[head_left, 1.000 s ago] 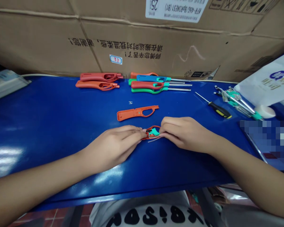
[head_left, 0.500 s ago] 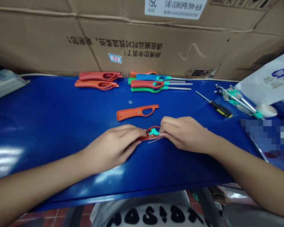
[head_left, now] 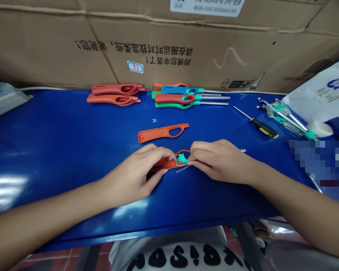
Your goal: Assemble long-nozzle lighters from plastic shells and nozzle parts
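An orange lighter shell half (head_left: 167, 163) with a teal trigger piece (head_left: 182, 158) lies on the blue table (head_left: 59, 139) between my hands. My left hand (head_left: 137, 175) is closed round the shell's left end. My right hand (head_left: 217, 158) pinches its right end by the teal trigger, and a thin metal tip sticks out past the knuckles. A second orange shell half (head_left: 162, 132) lies loose just behind them.
Two orange shells (head_left: 114, 94) and several assembled long lighters (head_left: 186, 97) line the back edge under cardboard boxes (head_left: 169, 41). A yellow-black screwdriver (head_left: 258, 123), a pile of teal-and-metal parts (head_left: 285, 117) and a white bag (head_left: 324, 94) sit at right.
My left hand has curled more tightly round the shell, lifting its left end slightly. The right hand has shifted a little to the left on the trigger end.
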`<state>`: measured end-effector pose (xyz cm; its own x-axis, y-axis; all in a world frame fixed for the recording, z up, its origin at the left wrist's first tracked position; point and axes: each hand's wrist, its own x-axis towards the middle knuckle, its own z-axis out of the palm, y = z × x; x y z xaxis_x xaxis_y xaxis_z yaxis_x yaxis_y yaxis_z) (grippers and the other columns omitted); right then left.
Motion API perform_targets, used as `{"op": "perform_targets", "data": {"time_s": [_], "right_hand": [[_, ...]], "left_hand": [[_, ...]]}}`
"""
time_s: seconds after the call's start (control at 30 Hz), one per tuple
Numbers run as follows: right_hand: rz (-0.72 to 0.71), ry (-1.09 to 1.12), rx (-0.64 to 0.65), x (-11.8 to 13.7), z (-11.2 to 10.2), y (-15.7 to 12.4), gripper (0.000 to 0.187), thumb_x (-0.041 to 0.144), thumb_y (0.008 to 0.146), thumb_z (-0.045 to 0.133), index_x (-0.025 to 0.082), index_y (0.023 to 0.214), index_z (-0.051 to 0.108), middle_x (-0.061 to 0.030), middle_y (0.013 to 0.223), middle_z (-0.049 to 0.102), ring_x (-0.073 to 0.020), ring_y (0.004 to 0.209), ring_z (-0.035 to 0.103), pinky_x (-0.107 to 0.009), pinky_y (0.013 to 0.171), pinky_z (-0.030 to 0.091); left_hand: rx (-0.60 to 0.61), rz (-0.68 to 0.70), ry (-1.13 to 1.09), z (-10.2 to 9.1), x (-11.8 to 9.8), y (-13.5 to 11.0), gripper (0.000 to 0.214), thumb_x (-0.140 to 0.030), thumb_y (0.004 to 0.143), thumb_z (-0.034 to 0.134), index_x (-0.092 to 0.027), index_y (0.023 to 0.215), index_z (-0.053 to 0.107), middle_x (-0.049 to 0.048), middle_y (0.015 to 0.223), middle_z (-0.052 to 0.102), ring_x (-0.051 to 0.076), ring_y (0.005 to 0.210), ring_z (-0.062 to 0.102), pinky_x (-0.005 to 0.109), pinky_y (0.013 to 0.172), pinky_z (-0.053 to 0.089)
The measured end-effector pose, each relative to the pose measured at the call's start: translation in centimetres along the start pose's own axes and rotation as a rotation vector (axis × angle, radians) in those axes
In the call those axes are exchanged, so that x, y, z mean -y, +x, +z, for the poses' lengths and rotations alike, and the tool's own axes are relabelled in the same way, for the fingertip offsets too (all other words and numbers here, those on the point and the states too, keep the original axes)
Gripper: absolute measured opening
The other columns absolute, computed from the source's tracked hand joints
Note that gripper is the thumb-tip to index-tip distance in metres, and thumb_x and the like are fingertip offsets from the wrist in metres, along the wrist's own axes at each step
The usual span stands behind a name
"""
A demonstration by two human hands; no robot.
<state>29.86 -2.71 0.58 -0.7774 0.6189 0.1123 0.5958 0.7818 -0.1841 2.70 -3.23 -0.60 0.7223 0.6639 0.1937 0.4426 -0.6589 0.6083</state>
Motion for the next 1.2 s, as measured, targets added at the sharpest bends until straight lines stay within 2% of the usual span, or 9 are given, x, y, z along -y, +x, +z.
{"op": "perform_targets", "data": {"time_s": [0.17, 0.3, 0.5, 0.6, 0.77, 0.87, 1.07, 1.2], "right_hand": [[0.020, 0.119, 0.010, 0.0, -0.2, -0.2, 0.029, 0.028, 0.106, 0.045, 0.018, 0.098, 0.072, -0.0052, 0.102, 0.069, -0.0144, 0.082, 0.066, -0.027, 0.064, 0.041], [0.058, 0.263, 0.022, 0.3, -0.6, 0.0, 0.025, 0.022, 0.102, 0.050, 0.018, 0.094, 0.074, -0.0051, 0.099, 0.068, -0.0133, 0.080, 0.064, -0.026, 0.068, 0.044], [0.287, 0.502, -0.053, 0.3, -0.5, 0.7, 0.004, 0.019, 0.088, 0.073, 0.018, 0.084, 0.073, 0.0011, 0.079, 0.062, -0.0080, 0.064, 0.054, -0.022, 0.059, 0.042], [0.370, 0.553, -0.104, 0.1, -0.2, 0.9, 0.011, 0.023, 0.082, 0.080, 0.018, 0.081, 0.070, 0.0028, 0.072, 0.058, -0.0077, 0.060, 0.050, -0.021, 0.054, 0.040], [0.332, 0.582, -0.145, 0.0, -0.2, 0.8, 0.008, 0.022, 0.090, 0.069, 0.018, 0.083, 0.069, 0.0017, 0.075, 0.059, -0.0071, 0.059, 0.049, -0.021, 0.054, 0.040], [0.289, 0.542, -0.135, -0.2, -0.5, 0.5, 0.002, 0.017, 0.088, 0.068, 0.018, 0.087, 0.070, 0.0017, 0.077, 0.059, -0.0073, 0.060, 0.049, -0.021, 0.055, 0.040], [0.237, 0.455, -0.065, -0.4, -0.9, 0.4, 0.010, 0.014, 0.092, 0.062, 0.018, 0.091, 0.071, -0.0003, 0.085, 0.065, -0.0080, 0.062, 0.050, -0.023, 0.059, 0.039], [0.235, 0.459, -0.061, -0.3, -0.9, 0.7, 0.012, 0.022, 0.096, 0.062, 0.018, 0.090, 0.071, -0.0014, 0.083, 0.066, -0.0092, 0.063, 0.051, -0.024, 0.059, 0.039]], "left_hand": [[0.023, -0.011, -0.034, 0.0, -0.2, 0.0, 0.029, -0.013, 0.097, 0.055, -0.022, 0.124, 0.055, 0.0030, 0.120, 0.066, 0.016, 0.112, 0.060, 0.029, 0.097, 0.050], [0.035, -0.024, -0.060, 0.0, -0.3, -0.1, 0.030, -0.012, 0.096, 0.055, -0.022, 0.124, 0.055, 0.0035, 0.121, 0.065, 0.016, 0.113, 0.060, 0.029, 0.096, 0.051], [-0.051, -0.070, -0.146, 0.6, -0.2, -0.1, 0.032, -0.011, 0.092, 0.059, -0.022, 0.122, 0.056, 0.0040, 0.122, 0.067, 0.017, 0.111, 0.065, 0.031, 0.095, 0.054], [-0.092, -0.102, -0.156, 0.8, -0.1, -0.1, 0.036, -0.012, 0.091, 0.061, -0.021, 0.125, 0.056, 0.0053, 0.123, 0.068, 0.018, 0.111, 0.067, 0.033, 0.097, 0.055], [-0.071, -0.062, -0.066, 0.5, 0.2, -0.2, 0.035, -0.015, 0.096, 0.059, -0.022, 0.130, 0.054, 0.0060, 0.127, 0.067, 0.019, 0.115, 0.066, 0.033, 0.099, 0.055], [-0.049, -0.014, -0.009, 0.3, 0.3, -0.2, 0.033, -0.016, 0.098, 0.057, -0.021, 0.130, 0.054, 0.0061, 0.127, 0.067, 0.019, 0.118, 0.065, 0.032, 0.101, 0.054], [-0.005, 0.034, 0.030, 0.1, 0.4, -0.2, 0.033, -0.014, 0.099, 0.053, -0.021, 0.131, 0.056, 0.0079, 0.123, 0.065, 0.019, 0.114, 0.064, 0.032, 0.097, 0.055], [-0.009, 0.071, 0.084, 0.1, 0.4, -0.1, 0.031, -0.016, 0.102, 0.051, -0.021, 0.132, 0.057, 0.0098, 0.120, 0.065, 0.020, 0.110, 0.064, 0.035, 0.095, 0.057]]}}
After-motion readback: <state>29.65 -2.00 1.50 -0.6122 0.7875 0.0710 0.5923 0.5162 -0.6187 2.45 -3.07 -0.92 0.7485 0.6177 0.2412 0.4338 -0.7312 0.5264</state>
